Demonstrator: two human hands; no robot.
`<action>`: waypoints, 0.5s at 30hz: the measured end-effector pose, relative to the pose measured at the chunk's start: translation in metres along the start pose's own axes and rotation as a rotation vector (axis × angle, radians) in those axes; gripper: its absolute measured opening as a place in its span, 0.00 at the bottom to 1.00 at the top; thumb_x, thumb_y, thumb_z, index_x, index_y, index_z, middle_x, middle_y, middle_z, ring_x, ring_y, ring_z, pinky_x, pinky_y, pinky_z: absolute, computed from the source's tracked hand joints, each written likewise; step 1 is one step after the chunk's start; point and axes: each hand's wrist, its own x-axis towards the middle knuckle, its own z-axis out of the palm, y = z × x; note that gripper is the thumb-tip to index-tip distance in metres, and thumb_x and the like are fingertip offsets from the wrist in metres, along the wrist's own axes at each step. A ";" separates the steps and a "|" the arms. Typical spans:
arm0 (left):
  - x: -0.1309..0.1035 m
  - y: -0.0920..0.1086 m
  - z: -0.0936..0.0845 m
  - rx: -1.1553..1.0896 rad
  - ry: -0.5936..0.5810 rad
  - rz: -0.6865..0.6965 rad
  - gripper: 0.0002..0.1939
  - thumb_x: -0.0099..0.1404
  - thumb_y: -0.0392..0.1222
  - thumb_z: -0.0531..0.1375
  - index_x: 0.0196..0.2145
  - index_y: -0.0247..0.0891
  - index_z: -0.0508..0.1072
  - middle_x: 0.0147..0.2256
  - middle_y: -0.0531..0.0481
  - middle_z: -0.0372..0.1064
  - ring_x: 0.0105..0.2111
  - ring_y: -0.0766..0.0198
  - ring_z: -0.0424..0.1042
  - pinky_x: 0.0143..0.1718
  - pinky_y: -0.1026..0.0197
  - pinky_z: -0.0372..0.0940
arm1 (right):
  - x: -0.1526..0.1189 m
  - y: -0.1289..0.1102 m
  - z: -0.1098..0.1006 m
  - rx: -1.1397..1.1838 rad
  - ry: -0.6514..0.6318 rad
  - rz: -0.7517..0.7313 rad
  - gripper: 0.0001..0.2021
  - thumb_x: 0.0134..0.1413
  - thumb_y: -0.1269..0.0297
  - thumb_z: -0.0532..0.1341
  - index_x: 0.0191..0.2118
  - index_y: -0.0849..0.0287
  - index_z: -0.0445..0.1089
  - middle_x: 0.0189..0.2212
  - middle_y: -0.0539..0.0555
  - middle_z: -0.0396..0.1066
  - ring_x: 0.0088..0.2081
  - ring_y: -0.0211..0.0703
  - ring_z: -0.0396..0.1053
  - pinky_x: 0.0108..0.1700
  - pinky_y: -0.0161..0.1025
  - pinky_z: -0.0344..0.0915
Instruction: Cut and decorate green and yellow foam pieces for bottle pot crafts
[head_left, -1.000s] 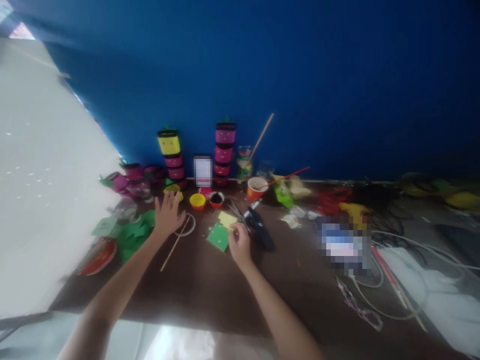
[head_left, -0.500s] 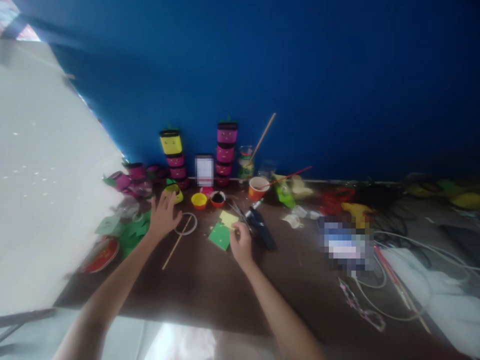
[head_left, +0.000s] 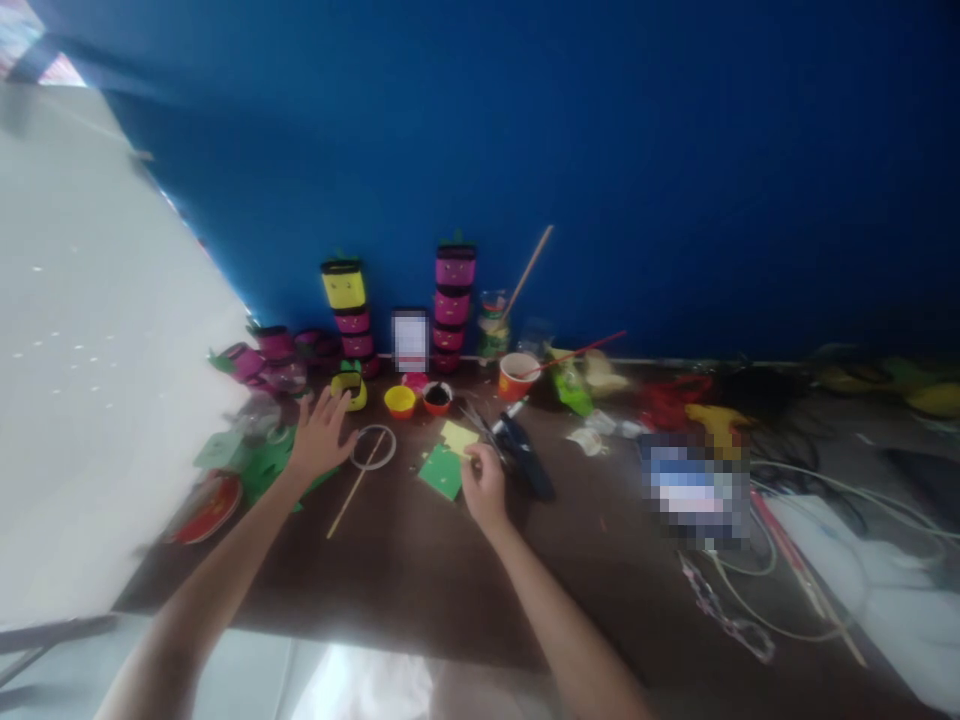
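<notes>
My left hand is open, fingers spread, with its fingertips just in front of a small yellow pot that has a green leaf top and a dark rim. Whether they touch the pot is unclear. Partly under that hand and wrist lie green paper cut-outs. My right hand is closed in a pinch by the edge of a yellow paper piece and a green paper square; what it holds, if anything, is too small to make out. Beside it are scissors and a dark, long object.
A tape ring lies over a thin wooden stick. Behind stand stacked purple pots, a yellow paint cup, a black paint cup and a paper cup. Cables lie to the right.
My left hand has drawn back slightly left from the small yellow pot, which now shows more fully. My right hand stays pinched by the papers.
</notes>
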 end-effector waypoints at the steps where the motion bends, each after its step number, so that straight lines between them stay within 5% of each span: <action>1: -0.001 0.001 0.000 -0.002 -0.002 -0.005 0.34 0.60 0.47 0.51 0.61 0.30 0.49 0.58 0.37 0.54 0.62 0.48 0.43 0.60 0.41 0.31 | 0.000 0.001 0.000 -0.001 -0.002 0.002 0.05 0.50 0.70 0.53 0.35 0.58 0.64 0.33 0.55 0.66 0.38 0.45 0.65 0.39 0.42 0.63; 15: 0.004 0.017 -0.003 -0.023 -0.021 -0.110 0.34 0.60 0.48 0.51 0.62 0.33 0.49 0.60 0.37 0.50 0.62 0.48 0.42 0.59 0.39 0.32 | 0.000 0.000 0.000 -0.007 -0.005 0.003 0.05 0.50 0.70 0.53 0.34 0.59 0.63 0.33 0.55 0.66 0.38 0.45 0.65 0.39 0.41 0.63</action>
